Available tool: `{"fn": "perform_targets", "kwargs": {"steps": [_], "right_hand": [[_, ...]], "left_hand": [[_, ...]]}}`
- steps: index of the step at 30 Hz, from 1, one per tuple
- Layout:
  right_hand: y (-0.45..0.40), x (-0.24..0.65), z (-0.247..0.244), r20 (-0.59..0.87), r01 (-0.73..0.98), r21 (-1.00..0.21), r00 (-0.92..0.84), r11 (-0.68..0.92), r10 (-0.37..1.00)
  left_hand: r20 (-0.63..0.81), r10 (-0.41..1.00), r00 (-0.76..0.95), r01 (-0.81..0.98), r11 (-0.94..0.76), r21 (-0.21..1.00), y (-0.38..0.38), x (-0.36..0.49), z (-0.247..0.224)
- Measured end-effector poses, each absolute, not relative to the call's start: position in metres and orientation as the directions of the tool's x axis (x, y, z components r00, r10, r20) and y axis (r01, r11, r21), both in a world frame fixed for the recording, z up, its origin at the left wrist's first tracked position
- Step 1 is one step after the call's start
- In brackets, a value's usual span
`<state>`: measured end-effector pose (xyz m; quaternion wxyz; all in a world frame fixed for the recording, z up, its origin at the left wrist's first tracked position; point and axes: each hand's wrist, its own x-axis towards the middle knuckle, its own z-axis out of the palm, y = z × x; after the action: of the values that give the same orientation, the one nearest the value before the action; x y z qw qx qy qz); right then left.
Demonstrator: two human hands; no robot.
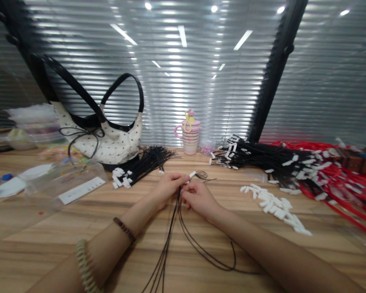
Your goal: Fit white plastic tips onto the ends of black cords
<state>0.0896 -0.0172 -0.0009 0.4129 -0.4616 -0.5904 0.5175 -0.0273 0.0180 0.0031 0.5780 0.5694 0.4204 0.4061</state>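
Head view: frame centre, left hand (170, 188) and right hand (200, 199) pinch thin black cords (174, 213) near white oblong tag (192, 174). Tagged black-cord bundle (142, 166), centre-left, seemingly done; loose white oblong pieces (273, 206), centre-right, apparently unused.

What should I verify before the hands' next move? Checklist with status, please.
1. Left hand on the white piece: ok, fingertips at its near end.
2. Right hand gripping the black cords: cannot tell, fingers curl close beside them but hide the contact.
3. Cords seated in the white piece: cannot tell, too small and partly covered.
4. Cord tails gathered together: not ok, some run toward the near edge, others loop right toward the right forearm.
5. Loose white pieces apart from the hands: ok, scattered to the right.
6. Right-hand black bundle apart from red cords: not ok, they overlap.
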Motion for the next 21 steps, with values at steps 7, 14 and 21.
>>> {"fn": "perform_targets", "kwargs": {"steps": [7,14,21], "right_hand": [[-0.0139,0.0882,-0.0062,0.023,0.106,-0.993,-0.237,0.050,0.971],[-0.0140,0.0888,-0.0065,0.037,0.103,-0.993,-0.241,0.063,0.970],[-0.0132,0.0902,-0.0104,0.049,0.106,-0.991,-0.245,0.077,0.968]], "left_hand": [[0.017,0.945,0.328,0.043,-0.033,0.999,0.0186,-0.0262,0.0029],[0.011,0.947,0.321,0.041,-0.025,0.999,0.0162,-0.0257,0.0052],[0.008,0.949,0.316,0.013,-0.013,1.000,0.0161,-0.0255,0.0052]]}}
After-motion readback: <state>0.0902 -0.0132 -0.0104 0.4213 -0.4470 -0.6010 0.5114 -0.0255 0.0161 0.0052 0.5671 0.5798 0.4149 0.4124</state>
